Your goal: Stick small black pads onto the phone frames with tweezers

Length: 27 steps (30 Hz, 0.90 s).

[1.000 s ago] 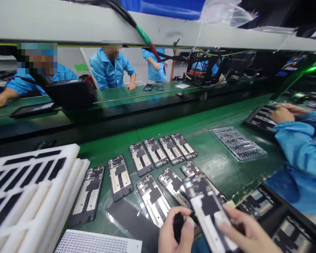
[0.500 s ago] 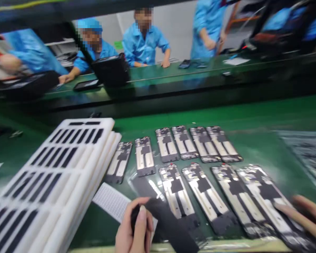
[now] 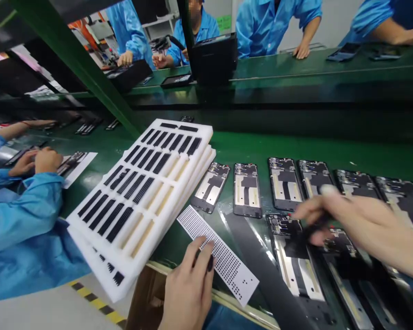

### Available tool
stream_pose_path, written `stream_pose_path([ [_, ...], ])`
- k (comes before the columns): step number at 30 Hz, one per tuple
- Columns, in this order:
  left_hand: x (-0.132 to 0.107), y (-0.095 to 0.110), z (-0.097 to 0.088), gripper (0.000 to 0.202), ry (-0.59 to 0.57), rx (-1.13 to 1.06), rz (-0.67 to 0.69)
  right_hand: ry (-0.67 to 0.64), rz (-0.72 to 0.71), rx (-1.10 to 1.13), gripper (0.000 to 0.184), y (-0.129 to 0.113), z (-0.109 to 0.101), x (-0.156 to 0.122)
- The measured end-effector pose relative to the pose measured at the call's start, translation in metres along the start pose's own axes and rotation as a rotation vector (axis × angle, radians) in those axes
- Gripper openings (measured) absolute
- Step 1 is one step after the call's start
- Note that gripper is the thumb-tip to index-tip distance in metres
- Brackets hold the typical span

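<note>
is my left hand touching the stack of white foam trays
Apart. The head view shows green table and a brown box between the left hand, pinching a small black piece, and the white foam trays.

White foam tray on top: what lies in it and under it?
Black strips fill many slots; some slots look bare. More foam trays are stacked beneath, their contents mostly covered.

A small black piece [image 3: 210, 263] sits just over a white perforated sheet [image 3: 232, 272] lying flat and askew.

Left hand [image 3: 189, 288] curled — right hand [image 3: 351, 220] outstretched, blurred
</note>
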<state>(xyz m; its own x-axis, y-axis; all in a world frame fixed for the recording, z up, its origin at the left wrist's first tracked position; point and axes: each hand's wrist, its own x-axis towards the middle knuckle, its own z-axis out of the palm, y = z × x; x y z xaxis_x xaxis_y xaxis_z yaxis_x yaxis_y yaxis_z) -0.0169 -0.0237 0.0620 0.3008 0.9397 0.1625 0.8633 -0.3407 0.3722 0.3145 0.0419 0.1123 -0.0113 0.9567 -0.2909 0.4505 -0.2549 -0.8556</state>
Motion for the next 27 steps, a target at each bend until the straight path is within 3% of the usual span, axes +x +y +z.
stream_pose_path([
  [3, 0.013, 0.0, 0.013, 0.048, -0.057, 0.223, 0.147, -0.263, -0.072, 0.085, 0.066, -0.027, 0.042, 0.044],
  [7, 0.035, 0.006, 0.025, 0.054, -0.075, 0.317, 0.193, -0.296, -0.145, 0.064, 0.043, -0.028, 0.075, 0.068],
  [13, 0.048, 0.006, 0.035, 0.065, -0.12, 0.35, 0.192, -0.286, -0.161, -0.003, 0.039, -0.02, 0.083, 0.069],
  [19, 0.049, 0.0, 0.039, 0.059, -0.102, 0.314, 0.245, -0.278, -0.095, 0.126, 0.048, -0.02, 0.086, 0.07],
  [21, 0.051, 0.002, 0.036, 0.047, -0.038, 0.103, 0.173, -0.253, -0.098, 0.185, 0.045, -0.026, 0.081, 0.063],
  [23, 0.051, 0.008, 0.029, 0.03, 0.001, -0.318, -0.041, -0.193, -0.14, 0.176, 0.044, -0.035, 0.075, 0.049],
  [25, 0.05, 0.017, 0.019, 0.021, -0.049, -0.871, -0.342, -0.137, -0.178, 0.159, 0.04, -0.042, 0.071, 0.033],
  [27, 0.049, 0.026, 0.008, 0.027, -0.15, -1.384, -0.543, -0.128, -0.168, 0.194, 0.032, -0.047, 0.069, 0.018],
])
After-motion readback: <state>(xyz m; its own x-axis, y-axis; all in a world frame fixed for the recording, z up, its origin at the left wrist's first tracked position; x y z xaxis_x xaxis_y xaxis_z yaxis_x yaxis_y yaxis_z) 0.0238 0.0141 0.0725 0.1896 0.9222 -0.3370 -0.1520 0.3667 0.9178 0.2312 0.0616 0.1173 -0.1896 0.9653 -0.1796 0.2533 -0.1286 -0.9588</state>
